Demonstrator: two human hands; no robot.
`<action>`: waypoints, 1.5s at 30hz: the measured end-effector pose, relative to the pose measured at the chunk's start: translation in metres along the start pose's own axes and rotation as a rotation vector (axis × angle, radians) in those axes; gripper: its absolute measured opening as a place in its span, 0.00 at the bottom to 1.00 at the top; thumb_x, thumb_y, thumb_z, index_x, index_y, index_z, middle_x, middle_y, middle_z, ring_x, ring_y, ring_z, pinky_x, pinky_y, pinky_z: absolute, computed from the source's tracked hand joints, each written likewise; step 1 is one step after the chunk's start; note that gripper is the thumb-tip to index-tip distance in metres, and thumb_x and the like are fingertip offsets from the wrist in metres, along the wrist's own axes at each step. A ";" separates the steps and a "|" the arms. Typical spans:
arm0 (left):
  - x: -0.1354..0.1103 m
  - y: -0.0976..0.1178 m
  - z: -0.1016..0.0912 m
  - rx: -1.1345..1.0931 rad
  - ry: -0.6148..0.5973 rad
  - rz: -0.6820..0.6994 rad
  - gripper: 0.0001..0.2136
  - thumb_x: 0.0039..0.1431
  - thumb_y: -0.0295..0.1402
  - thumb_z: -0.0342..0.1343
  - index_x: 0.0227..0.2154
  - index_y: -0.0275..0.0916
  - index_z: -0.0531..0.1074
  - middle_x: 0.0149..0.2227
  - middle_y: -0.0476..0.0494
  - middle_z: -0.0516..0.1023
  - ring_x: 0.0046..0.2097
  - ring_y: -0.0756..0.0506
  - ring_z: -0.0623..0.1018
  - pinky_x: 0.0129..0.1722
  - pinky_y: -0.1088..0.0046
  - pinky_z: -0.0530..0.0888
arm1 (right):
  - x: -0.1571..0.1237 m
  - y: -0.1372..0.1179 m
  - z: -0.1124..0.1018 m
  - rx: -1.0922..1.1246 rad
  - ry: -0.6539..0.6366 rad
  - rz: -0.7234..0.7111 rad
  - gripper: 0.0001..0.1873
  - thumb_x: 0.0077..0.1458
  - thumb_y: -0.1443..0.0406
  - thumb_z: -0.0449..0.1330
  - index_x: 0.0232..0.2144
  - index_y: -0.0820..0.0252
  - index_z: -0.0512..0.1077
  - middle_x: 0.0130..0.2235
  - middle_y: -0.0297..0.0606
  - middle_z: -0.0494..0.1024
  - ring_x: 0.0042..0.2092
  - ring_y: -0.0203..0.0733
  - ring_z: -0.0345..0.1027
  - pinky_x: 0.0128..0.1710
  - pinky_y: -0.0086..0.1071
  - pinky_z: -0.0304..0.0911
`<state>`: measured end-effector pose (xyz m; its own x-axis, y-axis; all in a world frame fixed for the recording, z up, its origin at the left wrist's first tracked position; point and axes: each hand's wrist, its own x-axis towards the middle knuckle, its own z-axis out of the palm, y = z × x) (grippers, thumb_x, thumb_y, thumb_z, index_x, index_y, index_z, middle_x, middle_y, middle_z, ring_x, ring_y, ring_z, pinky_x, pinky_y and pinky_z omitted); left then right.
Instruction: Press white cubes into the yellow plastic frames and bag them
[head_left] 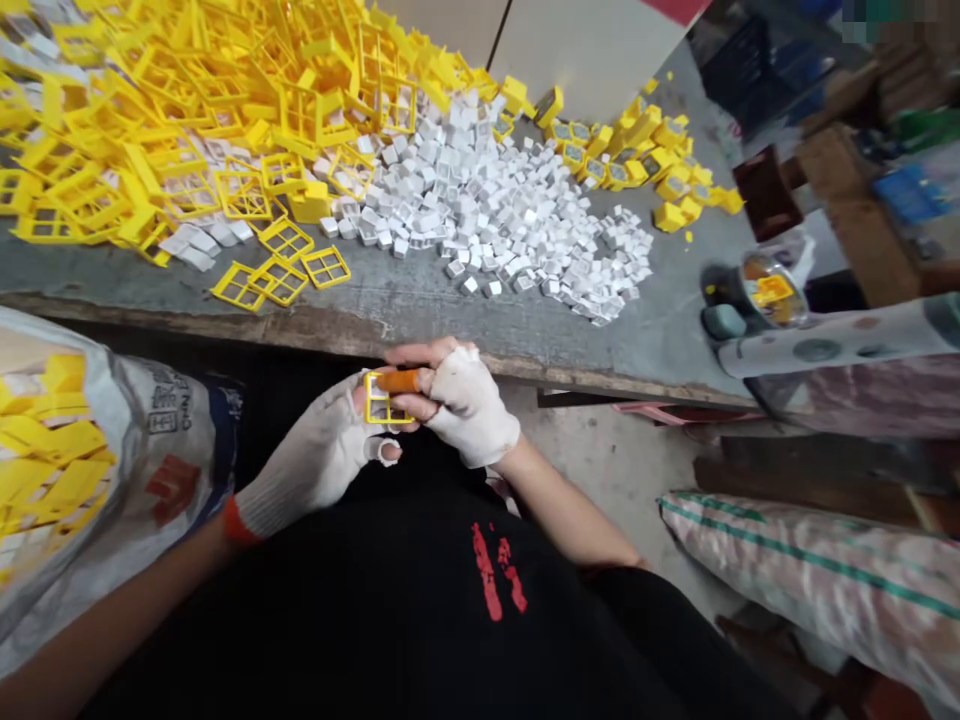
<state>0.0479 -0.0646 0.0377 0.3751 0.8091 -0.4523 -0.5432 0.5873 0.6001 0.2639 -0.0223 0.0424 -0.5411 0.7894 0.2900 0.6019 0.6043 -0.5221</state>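
Knit-gloved left hand point(322, 455) and right hand point(461, 400) are holding a square yellow plastic frame point(380, 402). Fingers point(409, 353) are pinching its edges.

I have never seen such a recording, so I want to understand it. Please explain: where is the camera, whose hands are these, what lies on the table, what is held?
There is no machine here: a person works with two hands in white gloves. The one picture comes from a camera worn on the person's head, looking forward and down at their own arms. The left hand and the right hand together pinch a small yellow frame with four openings, just before the table edge. On the table lie a large heap of yellow frames, a pile of small white pieces and, further right, a group of yellow blocks. At the left is a sack with more yellow parts.
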 end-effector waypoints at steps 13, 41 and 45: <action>0.005 0.008 0.008 0.070 0.158 0.115 0.22 0.57 0.46 0.76 0.48 0.37 0.81 0.46 0.38 0.83 0.42 0.41 0.83 0.31 0.70 0.80 | 0.043 0.069 -0.024 -0.358 0.073 0.464 0.09 0.67 0.63 0.64 0.46 0.52 0.84 0.49 0.45 0.87 0.56 0.59 0.75 0.62 0.58 0.63; 0.002 0.011 0.006 0.061 0.284 0.129 0.10 0.65 0.32 0.67 0.47 0.40 0.79 0.47 0.38 0.87 0.41 0.39 0.87 0.33 0.68 0.82 | 0.002 0.120 -0.044 -0.241 0.294 0.596 0.17 0.64 0.63 0.66 0.55 0.54 0.82 0.46 0.42 0.88 0.41 0.49 0.79 0.47 0.46 0.71; 0.004 0.011 0.008 0.076 0.331 0.101 0.11 0.65 0.34 0.66 0.48 0.39 0.78 0.47 0.36 0.86 0.41 0.38 0.86 0.32 0.67 0.81 | 0.027 0.132 -0.038 -0.342 0.179 0.570 0.16 0.62 0.62 0.68 0.53 0.52 0.82 0.45 0.43 0.87 0.46 0.53 0.79 0.52 0.49 0.68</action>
<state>0.0492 -0.0545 0.0478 0.0517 0.8200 -0.5700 -0.5031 0.5144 0.6944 0.3516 0.0830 0.0118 0.0028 0.9821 0.1885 0.9311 0.0662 -0.3588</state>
